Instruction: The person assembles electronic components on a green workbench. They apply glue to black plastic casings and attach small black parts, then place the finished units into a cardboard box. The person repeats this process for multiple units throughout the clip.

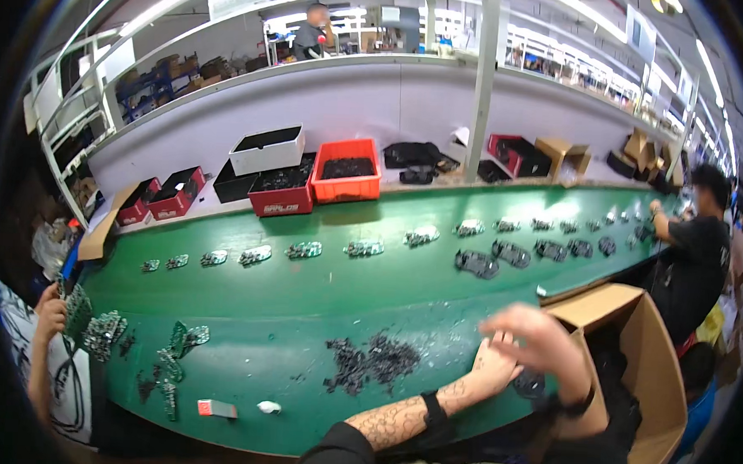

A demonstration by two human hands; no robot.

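One dark, partly hidden plastic piece (pixel 530 385) lies left of the cardboard box (pixel 657 385); beside it, left hand (pixel 495 367) and right hand (pixel 539 332) overlap, grip impossible to tell.

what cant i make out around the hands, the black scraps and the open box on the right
All in the head view:
Left hand: fingers partly hidden by the right hand, so its grip is unclear.
Right hand: fingertips blurred.
Dark piece below the hands: outline partly covered by them.
Black scraps: too small to identify singly.
Cardboard box: contents lost in shadow.
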